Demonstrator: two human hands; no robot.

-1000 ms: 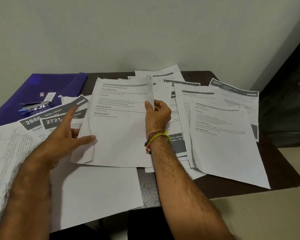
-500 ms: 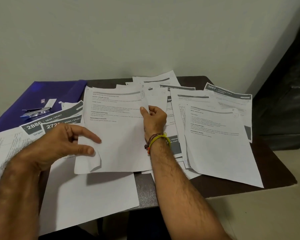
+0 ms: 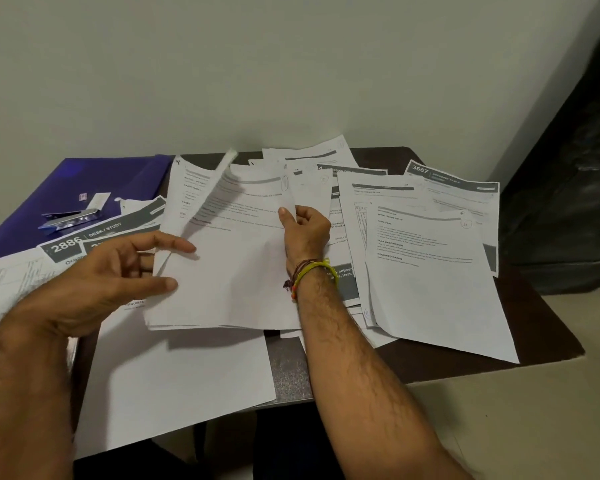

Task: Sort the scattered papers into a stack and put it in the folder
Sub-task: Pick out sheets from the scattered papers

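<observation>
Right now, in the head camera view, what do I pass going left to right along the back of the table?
Purple folder → stapler lying on it → held sheets → sheet numbered 3667 at the far right.

A plain pale wall (image 3: 291,64) is seen at twelve o'clock. A dark table (image 3: 541,327) is set against it. Beige floor (image 3: 534,427) is shown at five o'clock.
</observation>
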